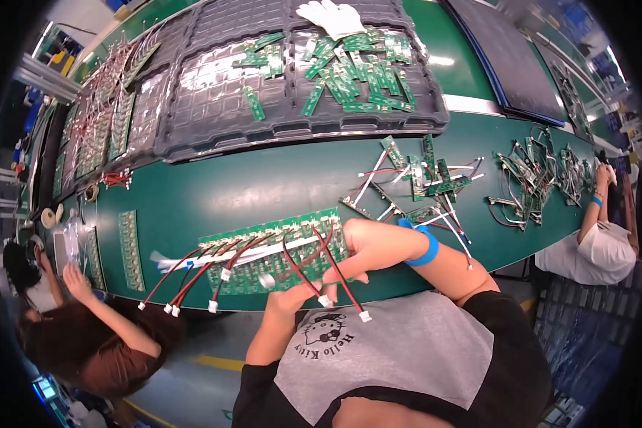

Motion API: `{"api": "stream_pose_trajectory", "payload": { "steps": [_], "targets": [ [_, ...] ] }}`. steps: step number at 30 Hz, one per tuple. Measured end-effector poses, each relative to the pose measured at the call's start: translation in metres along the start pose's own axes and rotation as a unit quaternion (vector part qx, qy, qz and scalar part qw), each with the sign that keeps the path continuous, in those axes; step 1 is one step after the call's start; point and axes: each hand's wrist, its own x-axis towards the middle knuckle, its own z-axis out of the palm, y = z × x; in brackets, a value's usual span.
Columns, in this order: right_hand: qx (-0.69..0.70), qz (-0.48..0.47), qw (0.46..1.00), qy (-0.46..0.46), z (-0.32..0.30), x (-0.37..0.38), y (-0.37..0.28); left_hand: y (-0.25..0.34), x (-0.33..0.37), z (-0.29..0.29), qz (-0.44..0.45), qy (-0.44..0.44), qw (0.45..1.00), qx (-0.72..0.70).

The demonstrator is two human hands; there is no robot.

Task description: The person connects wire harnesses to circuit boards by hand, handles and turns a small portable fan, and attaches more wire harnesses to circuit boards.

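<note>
A panel of joined green circuit boards [239,278] is tilted up at the table's near edge. My right hand [371,242], with a blue band at the wrist, is closed around its right end. My left hand [289,298] is closed at the panel's lower edge, close to a small white connector [325,301]; its fingertips are partly hidden. Several red and black wires [185,289] with white plugs hang from the panel toward me. White wires [264,251] lie across it lengthwise, their left ends blurred.
Loose wired boards [417,178] lie right of my hands, with another pile [531,175] farther right. Black trays [228,135] at the back hold small green boards [357,71] and a white glove [332,19]. Another panel [130,250] lies left. Co-workers sit on both sides, one's hand [77,282] at left.
</note>
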Motion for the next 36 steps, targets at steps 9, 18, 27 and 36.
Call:
{"api": "stream_pose_trajectory", "payload": {
  "steps": [9,18,27,36],
  "targets": [
    [0.152,0.018,0.988,0.032,0.013,-0.01,-0.002,0.012,0.015,0.027,-0.05,-0.2,0.978,-0.03],
    [0.277,-0.113,0.938,0.174,0.009,-0.023,0.008,0.02,0.053,0.031,-0.196,-0.264,0.937,-0.121],
    [0.313,-0.141,0.917,0.203,0.002,-0.014,0.017,0.002,0.062,0.021,-0.212,-0.269,0.92,-0.189],
    [0.362,-0.31,0.877,0.062,-0.015,-0.021,0.032,-0.003,0.056,0.023,-0.213,-0.273,0.866,-0.36]
  ]
}}
